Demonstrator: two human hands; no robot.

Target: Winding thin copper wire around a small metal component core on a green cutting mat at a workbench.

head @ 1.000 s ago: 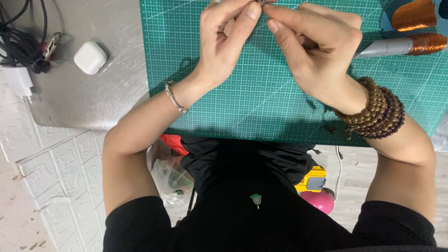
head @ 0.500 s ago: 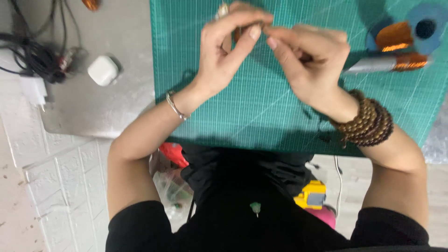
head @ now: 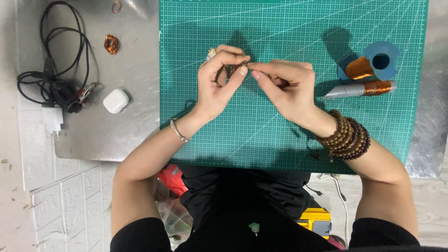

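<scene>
hands pinching a small coil over the cutting mat

the left hand [head: 215, 84] and the right hand [head: 285, 88] meet above the green cutting mat [head: 289, 140], fingertips almost touching. the left thumb and forefinger are closed on a small brownish coil [head: 232, 70], held just above the mat near its middle; most of the coil is hidden behind the fingers. the right hand's fingers are pinched together right beside that coil; whether they grip the coil itself or a fine wire from it cannot be told. the left hand wears a ring [head: 212, 52] and a thin silver bangle [head: 179, 130] at the wrist. the right wrist carries a stack of brown bead bracelets [head: 347, 137].

on the mat, to the right of the hands and well apart, lie a blue spool of copper wire [head: 373, 63] and a grey rod wound with copper wire [head: 359, 88]. off the mat to the left, on the grey worktop [head: 135, 116], sit a small white case [head: 115, 101], a tangle of black cable [head: 51, 79] with a white plug [head: 52, 119], and a loose copper coil [head: 110, 44].
</scene>
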